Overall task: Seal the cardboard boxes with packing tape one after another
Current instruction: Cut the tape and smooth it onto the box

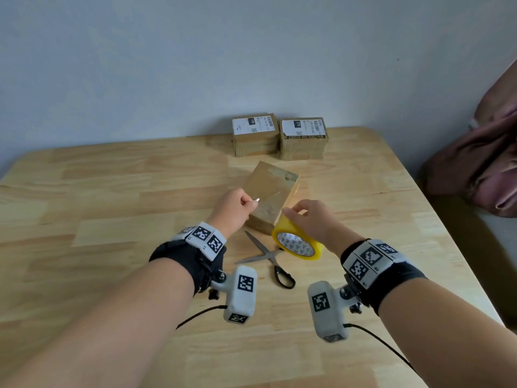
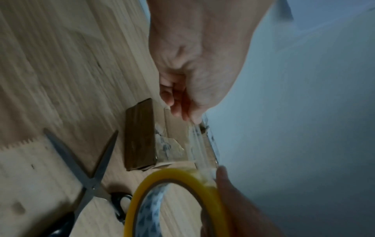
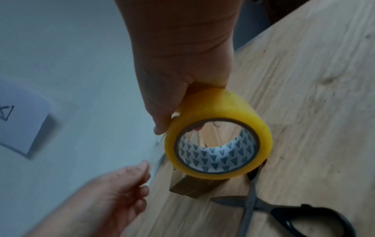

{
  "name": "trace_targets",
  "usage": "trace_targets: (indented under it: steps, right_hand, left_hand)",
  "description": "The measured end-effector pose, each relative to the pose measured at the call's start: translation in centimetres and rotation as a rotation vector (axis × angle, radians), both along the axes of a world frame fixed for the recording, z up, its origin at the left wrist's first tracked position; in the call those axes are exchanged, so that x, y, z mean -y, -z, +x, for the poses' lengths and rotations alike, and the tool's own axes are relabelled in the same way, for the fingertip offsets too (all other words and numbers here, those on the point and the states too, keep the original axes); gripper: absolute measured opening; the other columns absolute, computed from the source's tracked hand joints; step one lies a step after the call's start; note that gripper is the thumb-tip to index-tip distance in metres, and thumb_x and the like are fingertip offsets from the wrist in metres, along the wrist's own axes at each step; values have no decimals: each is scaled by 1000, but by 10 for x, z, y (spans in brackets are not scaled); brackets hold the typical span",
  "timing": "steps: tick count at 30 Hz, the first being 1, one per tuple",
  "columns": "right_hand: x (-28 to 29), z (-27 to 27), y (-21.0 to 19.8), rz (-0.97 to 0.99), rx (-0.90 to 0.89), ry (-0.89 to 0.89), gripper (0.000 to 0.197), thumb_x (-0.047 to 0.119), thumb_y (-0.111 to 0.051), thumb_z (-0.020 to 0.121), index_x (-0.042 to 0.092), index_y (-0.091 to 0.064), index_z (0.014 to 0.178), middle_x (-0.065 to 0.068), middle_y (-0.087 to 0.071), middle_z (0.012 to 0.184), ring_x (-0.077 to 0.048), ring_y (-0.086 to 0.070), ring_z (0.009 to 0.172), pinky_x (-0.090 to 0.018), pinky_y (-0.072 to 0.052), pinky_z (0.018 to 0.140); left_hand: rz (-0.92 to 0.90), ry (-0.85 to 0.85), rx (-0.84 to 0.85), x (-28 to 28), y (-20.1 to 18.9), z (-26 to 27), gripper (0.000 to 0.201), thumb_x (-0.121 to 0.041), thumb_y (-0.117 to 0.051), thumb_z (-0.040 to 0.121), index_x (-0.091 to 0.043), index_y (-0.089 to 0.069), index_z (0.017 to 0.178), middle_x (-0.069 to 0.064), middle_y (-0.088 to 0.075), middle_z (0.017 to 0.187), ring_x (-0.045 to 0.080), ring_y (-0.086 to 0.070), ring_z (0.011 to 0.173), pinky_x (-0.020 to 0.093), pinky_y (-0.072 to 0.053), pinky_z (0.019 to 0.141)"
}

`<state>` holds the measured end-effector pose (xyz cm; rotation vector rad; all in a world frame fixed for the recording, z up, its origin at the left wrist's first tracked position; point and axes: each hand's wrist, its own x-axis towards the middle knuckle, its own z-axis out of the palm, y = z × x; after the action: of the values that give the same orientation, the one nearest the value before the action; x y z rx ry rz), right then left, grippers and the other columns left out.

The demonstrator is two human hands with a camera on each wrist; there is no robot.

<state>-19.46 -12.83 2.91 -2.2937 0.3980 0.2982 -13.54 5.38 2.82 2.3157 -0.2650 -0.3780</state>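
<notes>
My right hand (image 1: pixel 313 219) grasps the yellow roll of packing tape (image 1: pixel 298 245) around its rim, held raised just above the near corner of the cardboard box (image 1: pixel 270 197) lying on the wooden table (image 1: pixel 112 191). My left hand (image 1: pixel 233 210) pinches the free end of the clear tape strip (image 2: pixel 199 144), stretched from the roll above the box top. Open scissors (image 1: pixel 268 257) lie on the table just nearer me than the box, and two labelled boxes (image 1: pixel 279 135) stand side by side, touching, by the wall.
</notes>
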Motion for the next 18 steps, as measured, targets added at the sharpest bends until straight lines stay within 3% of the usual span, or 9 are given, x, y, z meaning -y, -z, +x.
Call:
trace_targets:
  steps: [2,4,6,8,11,14,16,18]
  right_hand:
    - [2,6,4,-42,14,18,35,46,-57,91,12,-61,85,-7,-61,77,-16,-49,60,-26,-37,53]
    - [3,13,9,-120,-12,31,47,50,-58,89,10,-49,66,-1,-45,57,-17,-39,50,-25,-29,47]
    - [3,21,15,-217,-54,36,58,56,-58,87,11,-37,57,1,-35,51,-16,-33,44,-24,-26,43]
    - [2,27,20,-327,-110,20,59,61,-55,86,11,-38,60,0,-42,57,-15,-39,46,-24,-29,43]
    - [0,35,24,-450,-173,-22,60,66,-49,86,8,-45,75,-2,-49,68,-16,-49,55,-27,-36,47]
    - [-3,42,28,-479,-206,-36,58,67,-48,87,9,-47,86,-2,-49,71,-15,-49,58,-27,-39,50]
    - [-6,47,31,-465,-223,-42,56,65,-50,87,9,-48,87,-1,-50,71,-15,-49,58,-27,-39,51]
    - [-7,50,32,-462,-228,-43,55,64,-52,87,9,-47,85,-1,-50,70,-15,-49,58,-26,-38,49]
  left_hand:
    - [-7,-17,-48,-2,9,7,18,-24,-56,95,-7,-61,93,-2,-58,82,16,-56,83,29,-44,79]
    - [0,-10,-83,1,15,14,17,-24,-56,95,-8,-61,92,1,-59,90,16,-54,87,29,-43,83]
    - [22,14,-84,5,20,22,18,-24,-56,95,-10,-59,84,6,-56,87,19,-52,83,29,-42,80]
    - [67,14,-76,8,29,30,27,-23,-53,96,-11,-51,72,7,-48,74,19,-46,71,26,-39,72]
    - [139,6,-61,9,45,38,50,-21,-52,97,-13,-32,52,3,-31,51,21,-34,51,31,-44,73]
    - [223,13,-10,8,58,42,55,-22,-51,97,-14,-29,48,2,-29,47,22,-32,45,37,-49,72]
    - [277,18,34,8,61,46,56,-24,-51,97,-14,-29,47,1,-31,46,22,-32,45,35,-46,63]
    - [316,14,73,9,64,50,54,-27,-51,97,-14,-31,49,1,-34,48,24,-37,48,35,-47,62]
